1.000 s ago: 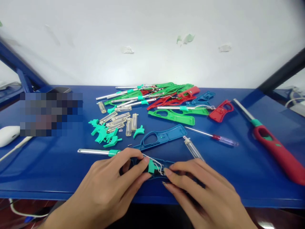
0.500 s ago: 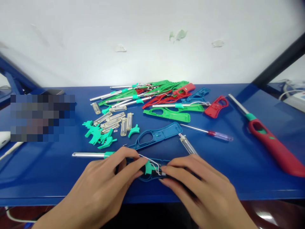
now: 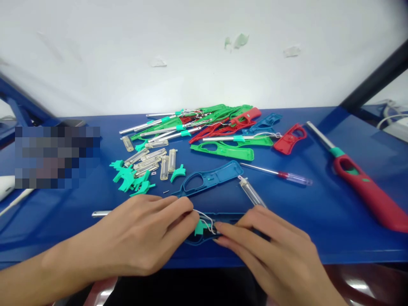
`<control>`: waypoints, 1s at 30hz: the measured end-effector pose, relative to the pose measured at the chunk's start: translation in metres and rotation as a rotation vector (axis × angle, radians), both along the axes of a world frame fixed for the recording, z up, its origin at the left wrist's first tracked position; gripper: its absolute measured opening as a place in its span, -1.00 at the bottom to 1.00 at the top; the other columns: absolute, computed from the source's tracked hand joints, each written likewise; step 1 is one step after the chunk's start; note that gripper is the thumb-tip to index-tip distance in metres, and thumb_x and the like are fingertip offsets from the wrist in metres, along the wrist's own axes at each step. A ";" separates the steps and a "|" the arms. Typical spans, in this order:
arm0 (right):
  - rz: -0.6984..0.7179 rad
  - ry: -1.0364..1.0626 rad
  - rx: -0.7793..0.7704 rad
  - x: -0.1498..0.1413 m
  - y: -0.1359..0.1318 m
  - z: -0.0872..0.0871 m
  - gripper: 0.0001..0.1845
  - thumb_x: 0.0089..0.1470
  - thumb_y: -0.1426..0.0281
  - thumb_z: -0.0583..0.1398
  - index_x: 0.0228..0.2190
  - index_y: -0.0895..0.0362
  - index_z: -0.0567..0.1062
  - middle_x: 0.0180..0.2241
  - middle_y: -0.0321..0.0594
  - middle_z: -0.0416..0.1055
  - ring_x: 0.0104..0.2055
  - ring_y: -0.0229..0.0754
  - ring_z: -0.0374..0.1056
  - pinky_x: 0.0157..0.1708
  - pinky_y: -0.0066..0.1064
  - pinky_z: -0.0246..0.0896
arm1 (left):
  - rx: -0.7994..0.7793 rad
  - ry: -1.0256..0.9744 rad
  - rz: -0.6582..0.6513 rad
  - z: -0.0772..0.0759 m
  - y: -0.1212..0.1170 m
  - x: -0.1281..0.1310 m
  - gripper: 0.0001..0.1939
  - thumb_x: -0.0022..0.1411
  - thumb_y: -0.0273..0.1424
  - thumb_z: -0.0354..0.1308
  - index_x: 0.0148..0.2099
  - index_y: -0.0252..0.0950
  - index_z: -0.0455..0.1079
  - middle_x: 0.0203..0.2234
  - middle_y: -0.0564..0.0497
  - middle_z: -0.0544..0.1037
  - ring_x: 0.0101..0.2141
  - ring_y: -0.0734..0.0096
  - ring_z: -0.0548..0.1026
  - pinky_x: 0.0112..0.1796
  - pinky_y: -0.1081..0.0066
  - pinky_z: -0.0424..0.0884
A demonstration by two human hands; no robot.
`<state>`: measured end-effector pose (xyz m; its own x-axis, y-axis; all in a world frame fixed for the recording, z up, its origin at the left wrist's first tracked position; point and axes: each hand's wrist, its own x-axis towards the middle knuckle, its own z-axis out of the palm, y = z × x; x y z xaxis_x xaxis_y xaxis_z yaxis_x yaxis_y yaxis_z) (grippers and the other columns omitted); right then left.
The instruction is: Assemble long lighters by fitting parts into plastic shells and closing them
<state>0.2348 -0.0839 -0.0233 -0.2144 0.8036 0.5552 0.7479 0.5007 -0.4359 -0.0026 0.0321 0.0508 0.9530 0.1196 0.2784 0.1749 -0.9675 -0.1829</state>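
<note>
My left hand [image 3: 143, 231] and my right hand [image 3: 274, 250] meet at the near edge of the blue table [image 3: 318, 212], both pinched on a blue lighter half-shell [image 3: 204, 238] lying flat there. A teal trigger piece [image 3: 200, 228] and a thin white wire [image 3: 204, 216] sit in the shell between my fingertips. A metal tube [image 3: 99, 213] sticks out to the left from under my left hand. Just beyond my hands lie a second blue half-shell [image 3: 210, 178] and a clear fuel tube [image 3: 251, 193].
Further back lies a pile of green, red and blue shells with metal tubes [image 3: 207, 127]. Teal triggers [image 3: 130, 178] and clear tubes [image 3: 156, 159] lie left of centre. A small screwdriver [image 3: 280, 174] and a finished red lighter [image 3: 360, 182] lie at right. A white wall stands behind.
My left hand has slid right and now covers most of the metal tube. Both hands stay pinched on the shell; the view has shifted slightly.
</note>
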 end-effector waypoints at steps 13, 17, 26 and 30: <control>-0.012 0.009 -0.016 0.000 0.000 0.002 -0.74 0.57 0.35 0.19 -0.09 0.05 0.71 -0.34 -0.36 0.50 -0.36 -0.31 0.42 -0.35 -0.47 0.33 | 0.077 0.037 -0.092 0.003 0.007 0.005 -0.25 0.70 -0.59 -0.50 -0.15 -0.27 0.57 -0.48 0.08 0.61 -0.58 0.46 0.51 -0.56 0.32 0.32; -0.005 0.020 -0.032 0.000 -0.001 0.003 -0.79 0.54 0.39 0.22 -0.09 0.06 0.71 -0.34 -0.36 0.50 -0.36 -0.30 0.42 -0.36 -0.46 0.34 | 0.104 0.028 -0.092 0.004 0.007 0.006 -0.27 0.68 -0.61 -0.48 -0.12 -0.25 0.58 -0.46 0.09 0.63 -0.61 0.48 0.51 -0.59 0.33 0.35; -0.030 0.009 -0.030 -0.002 0.000 0.004 -0.65 0.62 0.31 0.11 -0.13 0.06 0.69 -0.36 -0.36 0.53 -0.39 -0.29 0.40 -0.37 -0.42 0.32 | 0.091 0.062 -0.095 0.005 0.015 0.005 -0.36 0.64 -0.64 -0.39 -0.12 -0.21 0.55 -0.44 0.09 0.63 -0.58 0.47 0.53 -0.57 0.36 0.35; -0.030 0.015 -0.039 -0.002 0.000 0.006 -0.72 0.61 0.32 0.14 -0.08 0.04 0.66 -0.32 -0.37 0.57 -0.35 -0.29 0.41 -0.31 -0.44 0.35 | 0.069 0.077 -0.094 0.002 0.016 0.005 -0.30 0.67 -0.61 -0.47 -0.16 -0.21 0.53 -0.43 0.09 0.62 -0.58 0.47 0.52 -0.58 0.35 0.32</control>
<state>0.2327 -0.0838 -0.0177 -0.1816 0.8309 0.5260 0.7556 0.4602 -0.4661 0.0029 0.0485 0.0530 0.9780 0.0115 0.2081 0.0665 -0.9636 -0.2589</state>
